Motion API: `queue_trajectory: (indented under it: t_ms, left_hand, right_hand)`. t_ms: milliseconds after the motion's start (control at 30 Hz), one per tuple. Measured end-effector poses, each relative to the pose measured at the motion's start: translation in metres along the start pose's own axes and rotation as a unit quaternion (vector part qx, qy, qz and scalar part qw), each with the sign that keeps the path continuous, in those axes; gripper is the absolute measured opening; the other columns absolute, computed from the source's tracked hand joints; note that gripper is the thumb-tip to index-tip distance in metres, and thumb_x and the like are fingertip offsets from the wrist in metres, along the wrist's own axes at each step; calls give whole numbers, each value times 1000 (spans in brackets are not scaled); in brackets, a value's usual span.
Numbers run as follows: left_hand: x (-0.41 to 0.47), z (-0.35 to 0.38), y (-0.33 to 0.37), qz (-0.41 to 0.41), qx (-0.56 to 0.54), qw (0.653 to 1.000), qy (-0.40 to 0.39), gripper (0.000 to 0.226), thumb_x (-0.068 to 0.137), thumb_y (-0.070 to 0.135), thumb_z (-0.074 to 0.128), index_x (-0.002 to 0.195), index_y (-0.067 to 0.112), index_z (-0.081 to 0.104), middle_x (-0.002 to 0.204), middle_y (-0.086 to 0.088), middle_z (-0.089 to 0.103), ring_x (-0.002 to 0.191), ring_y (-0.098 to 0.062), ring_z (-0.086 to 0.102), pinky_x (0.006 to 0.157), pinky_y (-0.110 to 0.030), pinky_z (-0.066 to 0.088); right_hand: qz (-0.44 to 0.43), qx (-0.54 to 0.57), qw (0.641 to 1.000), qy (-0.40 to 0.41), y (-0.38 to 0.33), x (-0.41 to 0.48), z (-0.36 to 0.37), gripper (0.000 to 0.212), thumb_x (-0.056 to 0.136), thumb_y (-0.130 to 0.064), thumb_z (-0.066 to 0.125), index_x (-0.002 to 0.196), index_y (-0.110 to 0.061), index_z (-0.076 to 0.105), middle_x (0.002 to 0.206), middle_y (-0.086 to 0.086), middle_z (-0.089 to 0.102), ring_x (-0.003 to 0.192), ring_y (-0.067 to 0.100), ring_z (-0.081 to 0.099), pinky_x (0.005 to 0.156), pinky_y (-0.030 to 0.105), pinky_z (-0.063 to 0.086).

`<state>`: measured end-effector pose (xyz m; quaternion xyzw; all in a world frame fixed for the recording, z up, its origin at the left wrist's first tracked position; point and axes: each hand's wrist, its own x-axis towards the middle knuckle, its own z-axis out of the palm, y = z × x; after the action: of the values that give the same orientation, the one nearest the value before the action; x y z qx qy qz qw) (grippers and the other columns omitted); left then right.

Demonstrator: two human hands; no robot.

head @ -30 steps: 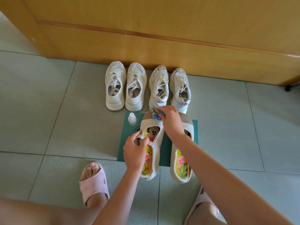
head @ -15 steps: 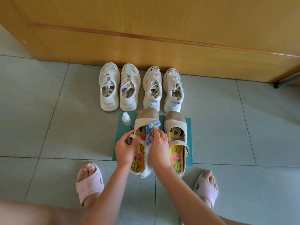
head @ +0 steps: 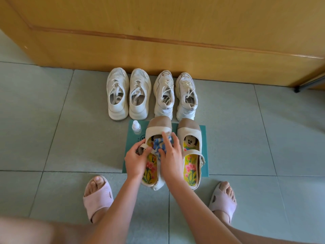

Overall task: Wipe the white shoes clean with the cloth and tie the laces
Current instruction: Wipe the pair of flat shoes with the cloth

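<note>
Two pairs of white laced sneakers stand by the wooden door: one pair [head: 129, 94] on the left, the other [head: 175, 95] on the right, laces loose. In front, on a green mat [head: 204, 148], sit two beige strap shoes with flowered insoles. My left hand [head: 136, 160] grips the strap of the left beige shoe [head: 158, 127]. My right hand [head: 171, 158] presses a crumpled blue patterned cloth [head: 161, 145] against that strap. The right beige shoe [head: 190, 152] lies untouched beside it.
A small white bottle [head: 136, 127] stands on the mat's far left corner. My feet in pink slippers [head: 97, 199] [head: 222, 202] rest on the grey tiled floor on either side. A dark furniture foot [head: 297, 89] shows at the right by the door.
My right hand has drawn the cloth back from the left beige shoe's toe to its strap. The left hand has kept its hold on the strap. The view has shifted slightly.
</note>
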<state>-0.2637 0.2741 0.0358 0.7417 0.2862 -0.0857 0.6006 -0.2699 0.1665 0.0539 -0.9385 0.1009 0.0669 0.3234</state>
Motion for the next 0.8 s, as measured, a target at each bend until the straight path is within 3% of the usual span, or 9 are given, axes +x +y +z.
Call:
queue_trajectory:
  t_ms: [100, 233, 400, 567, 800]
  left_hand:
    - [-1, 1, 1, 3, 15, 1000, 2, 32, 83, 20, 70, 115, 21, 66, 105, 0, 70, 97, -17, 63, 91, -41, 50]
    - [-1, 1, 1, 20, 30, 999, 4, 33, 84, 20, 68, 117, 17, 65, 109, 2, 67, 99, -13, 60, 91, -33, 47]
    - [-1, -1, 1, 41, 47, 998, 8, 32, 84, 20, 69, 116, 14, 66, 104, 4, 66, 98, -11, 58, 86, -26, 43]
    - [-2, -1, 1, 31, 37, 999, 10, 32, 84, 20, 68, 115, 14, 67, 105, 0, 69, 99, -15, 61, 89, -32, 49]
    - [-6, 3, 3, 24, 36, 999, 19, 32, 84, 22, 67, 116, 16, 66, 106, 0, 69, 100, -16, 61, 89, -34, 50]
  right_hand:
    - [-1, -12, 1000, 12, 4, -2, 2, 50, 89, -8, 56, 137, -15, 46, 134, 11, 44, 122, 29, 41, 98, 45, 43]
    - [16, -30, 999, 16, 5, -21, 7, 35, 91, -7, 55, 125, -3, 57, 124, 15, 53, 113, 31, 51, 92, 39, 47]
    - [20, -19, 1000, 15, 3, -45, 7, 28, 91, -7, 55, 119, -2, 61, 117, 14, 57, 107, 29, 53, 93, 36, 47]
    - [59, 58, 996, -27, 3, -74, 0, 28, 96, -10, 49, 121, -5, 58, 120, 6, 52, 107, 18, 52, 90, 21, 43]
    - [170, 205, 963, -35, 4, -99, -7, 25, 93, -3, 53, 116, -8, 60, 102, -10, 51, 92, 2, 53, 77, 0, 38]
